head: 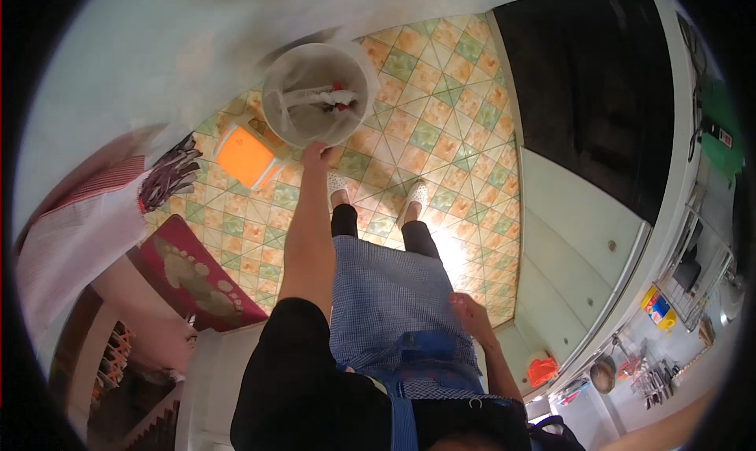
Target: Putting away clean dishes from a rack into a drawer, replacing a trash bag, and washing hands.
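My left hand [318,154], arm stretched out ahead, grips the near rim of a round white bin [273,117]. A clear plastic liner seems to cover its rim, and some white and red scraps [339,97] lie at the bottom. My right hand [471,316] hangs low at my side by the blue checked apron [390,291]. Its fingers look slightly curled and blurred, and I cannot make out anything in them. To the left of the bin, on the floor, is a small stool with an orange top [243,156].
Tiles [446,135] cover the floor. Pale green cabinets [567,238] and a dark panel [585,97] line the right, below a counter with a dish rack [694,268]. On the left are a red footprint mat [195,274] and a hanging grey-stranded mop head [171,173].
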Motion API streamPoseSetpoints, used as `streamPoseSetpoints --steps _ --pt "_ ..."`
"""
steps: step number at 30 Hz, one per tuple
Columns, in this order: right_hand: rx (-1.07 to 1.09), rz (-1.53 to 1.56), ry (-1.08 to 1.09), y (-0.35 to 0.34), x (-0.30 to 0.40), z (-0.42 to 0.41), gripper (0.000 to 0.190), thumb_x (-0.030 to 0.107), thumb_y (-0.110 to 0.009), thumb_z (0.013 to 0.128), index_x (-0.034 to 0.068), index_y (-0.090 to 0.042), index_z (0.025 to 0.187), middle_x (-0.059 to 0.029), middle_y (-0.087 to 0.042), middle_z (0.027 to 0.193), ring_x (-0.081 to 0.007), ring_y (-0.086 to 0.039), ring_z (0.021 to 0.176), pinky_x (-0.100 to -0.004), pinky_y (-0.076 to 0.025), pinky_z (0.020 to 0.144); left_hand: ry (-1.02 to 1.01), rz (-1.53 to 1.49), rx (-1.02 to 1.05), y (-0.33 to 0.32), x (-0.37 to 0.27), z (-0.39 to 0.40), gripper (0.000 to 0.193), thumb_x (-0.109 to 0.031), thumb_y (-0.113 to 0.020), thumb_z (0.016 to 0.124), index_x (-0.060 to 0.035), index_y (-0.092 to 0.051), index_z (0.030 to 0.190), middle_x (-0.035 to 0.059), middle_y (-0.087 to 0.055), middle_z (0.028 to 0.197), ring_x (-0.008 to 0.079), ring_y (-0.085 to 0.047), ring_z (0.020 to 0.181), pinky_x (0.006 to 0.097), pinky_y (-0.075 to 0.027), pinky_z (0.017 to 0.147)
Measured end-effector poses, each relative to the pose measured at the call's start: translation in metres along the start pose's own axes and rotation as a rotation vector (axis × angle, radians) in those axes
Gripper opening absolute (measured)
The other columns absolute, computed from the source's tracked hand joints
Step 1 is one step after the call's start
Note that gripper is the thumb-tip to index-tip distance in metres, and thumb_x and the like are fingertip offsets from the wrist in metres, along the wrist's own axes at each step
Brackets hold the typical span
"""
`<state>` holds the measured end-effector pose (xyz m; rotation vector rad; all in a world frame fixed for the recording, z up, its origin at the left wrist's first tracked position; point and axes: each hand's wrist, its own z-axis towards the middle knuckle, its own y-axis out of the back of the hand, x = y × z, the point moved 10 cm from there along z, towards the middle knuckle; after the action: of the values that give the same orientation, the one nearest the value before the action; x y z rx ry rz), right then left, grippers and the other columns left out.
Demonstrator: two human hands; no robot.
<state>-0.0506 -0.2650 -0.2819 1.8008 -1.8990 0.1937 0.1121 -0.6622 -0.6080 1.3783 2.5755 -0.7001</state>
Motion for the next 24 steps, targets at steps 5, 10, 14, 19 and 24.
streamPoseSetpoints --steps 5,10,14,19,24 --pt "-0.185 0.096 0.262 0.035 0.088 0.004 0.024 0.017 -0.044 0.085 0.001 -0.052 0.101 -0.0090 -0.057 0.090 -0.0140 -0.053 0.083 -0.0244 -0.041 0.074 -0.189 0.336 0.067 0.006 -0.007 -0.125 0.023 0.007 -0.047 0.064 0.0035 -0.045 0.087 0.0127 -0.048 0.084 0.0270 -0.053 0.075 0.0358 -0.052 0.062" --pt "-0.441 -0.053 0.606 0.104 0.184 0.001 0.022 0.009 -0.044 0.079 0.002 -0.050 0.100 -0.0153 -0.054 0.096 -0.0303 -0.052 0.090 -0.0344 -0.041 0.077 -0.112 0.751 0.211 -0.080 0.047 -0.283 0.018 0.001 -0.050 0.062 0.0031 -0.047 0.080 0.0067 -0.052 0.072 0.0172 -0.055 0.062 0.0271 -0.050 0.056" --pt "-0.570 -0.479 0.183 0.137 0.138 0.073 0.037 0.016 -0.055 0.070 -0.002 -0.046 0.101 -0.0181 -0.053 0.095 -0.0304 -0.054 0.084 -0.0392 -0.045 0.071 -0.039 0.959 0.421 -0.122 0.093 -0.376 0.027 -0.004 -0.051 0.064 0.0039 -0.050 0.090 0.0099 -0.056 0.080 0.0167 -0.057 0.068 0.0274 -0.049 0.061" --pt "-0.598 -0.552 -0.093 0.191 0.043 0.062 0.051 0.017 -0.062 0.065 -0.002 -0.039 0.107 -0.0199 -0.054 0.092 -0.0320 -0.054 0.084 -0.0405 -0.045 0.072 0.034 1.083 0.634 -0.161 0.159 -0.471 0.032 -0.008 -0.050 0.066 0.0053 -0.049 0.095 0.0099 -0.057 0.081 0.0165 -0.057 0.068 0.0257 -0.048 0.061" --pt "-0.612 -0.422 -0.073 0.220 -0.016 0.002 0.045 0.010 -0.061 0.063 0.002 -0.040 0.102 -0.0193 -0.054 0.092 -0.0318 -0.053 0.087 -0.0417 -0.044 0.073 0.107 1.197 0.735 -0.173 0.205 -0.521 0.033 -0.006 -0.050 0.065 0.0056 -0.050 0.096 0.0100 -0.057 0.081 0.0162 -0.057 0.066 0.0265 -0.050 0.058"
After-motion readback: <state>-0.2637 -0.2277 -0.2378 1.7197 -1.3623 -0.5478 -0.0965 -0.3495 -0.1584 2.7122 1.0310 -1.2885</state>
